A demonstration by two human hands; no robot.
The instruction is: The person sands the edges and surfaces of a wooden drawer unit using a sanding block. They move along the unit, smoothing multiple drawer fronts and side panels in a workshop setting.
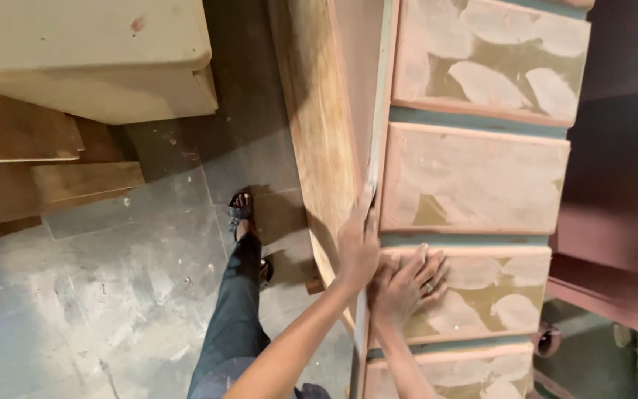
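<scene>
Head view: left hand point(358, 247) flat, fingers open, against thin wooden edge strip point(373, 177); right hand point(406, 284) spread, gripping nothing, on rough putty-patched drawer front point(481, 292) of unfinished chest.

No packages, labels, signs or screens visible.

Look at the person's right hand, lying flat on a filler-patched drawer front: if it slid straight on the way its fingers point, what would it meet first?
The right hand points up and right across the pinkish, filler-patched wooden drawer front. It would likely first meet that drawer's raised upper edge, then the teal-painted strip above it; depth is hard to judge.
</scene>
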